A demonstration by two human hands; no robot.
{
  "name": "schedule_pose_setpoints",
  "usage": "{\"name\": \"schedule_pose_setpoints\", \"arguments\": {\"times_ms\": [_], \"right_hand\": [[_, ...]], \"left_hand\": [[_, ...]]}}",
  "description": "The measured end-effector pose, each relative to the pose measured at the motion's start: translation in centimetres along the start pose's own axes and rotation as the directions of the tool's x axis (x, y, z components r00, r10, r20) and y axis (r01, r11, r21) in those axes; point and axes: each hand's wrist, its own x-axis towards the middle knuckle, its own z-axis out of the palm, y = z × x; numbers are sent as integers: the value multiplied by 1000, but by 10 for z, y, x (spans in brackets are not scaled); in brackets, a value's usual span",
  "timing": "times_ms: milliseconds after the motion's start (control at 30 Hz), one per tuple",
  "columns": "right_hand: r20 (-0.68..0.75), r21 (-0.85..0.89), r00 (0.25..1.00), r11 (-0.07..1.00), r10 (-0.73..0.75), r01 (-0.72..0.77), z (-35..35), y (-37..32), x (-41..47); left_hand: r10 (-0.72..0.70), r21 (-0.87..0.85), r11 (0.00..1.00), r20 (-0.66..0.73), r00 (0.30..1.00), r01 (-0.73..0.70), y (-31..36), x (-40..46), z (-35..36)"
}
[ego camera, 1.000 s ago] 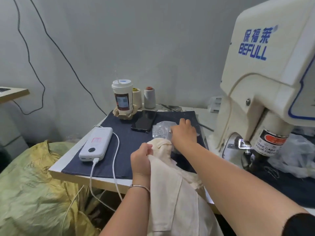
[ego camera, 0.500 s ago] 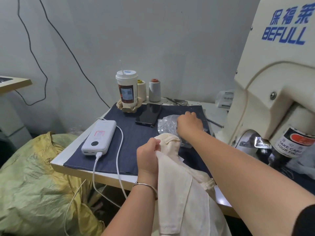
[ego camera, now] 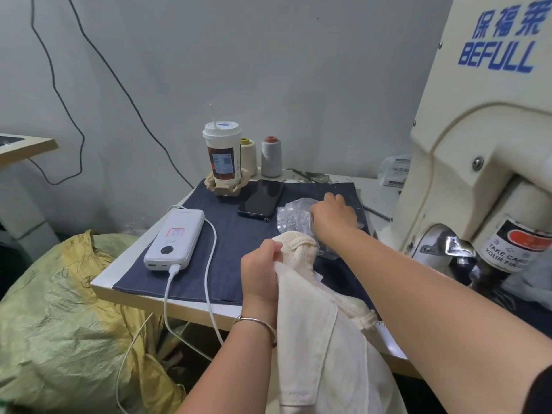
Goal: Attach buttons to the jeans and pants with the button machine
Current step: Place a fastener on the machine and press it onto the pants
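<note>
Left hand (ego camera: pixel 260 271) grips cream pants (ego camera: pixel 316 333); right hand (ego camera: pixel 333 218) reaches into button bag (ego camera: pixel 291 218), grip unclear, on denim-covered table (ego camera: pixel 209 307) against grey wall (ego camera: pixel 268 70).

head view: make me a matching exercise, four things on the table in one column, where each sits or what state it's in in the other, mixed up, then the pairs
Things:
1. white power bank
2. black phone
3. clear plastic bag of small silver buttons
4. cream fabric pants

Places or states:
A. under the right hand
B. waistband gripped by the left hand, hanging off the front table edge
C. lying flat beside the lidded paper cup
D. white cable plugged into its near end

Pairs: 1-D, 2-C, 3-A, 4-B
</note>
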Motion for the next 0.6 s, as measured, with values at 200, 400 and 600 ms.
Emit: {"name": "schedule_pose_setpoints", "arguments": {"times_ms": [200, 400, 600], "right_hand": [[-267, 135, 963, 989, -22, 60, -7, -1, -27], [-436, 325, 899, 929, -21, 179, -26, 4, -93], [-565, 449, 823, 819, -47, 356, -32, 45, -219]], "left_hand": [[51, -73, 996, -32, 998, -53, 1, 2, 1], [5, 4, 1000, -90, 996, -4, 6, -2, 2], [15, 179, 984, -119, 993, 7, 9, -4, 6]]}}
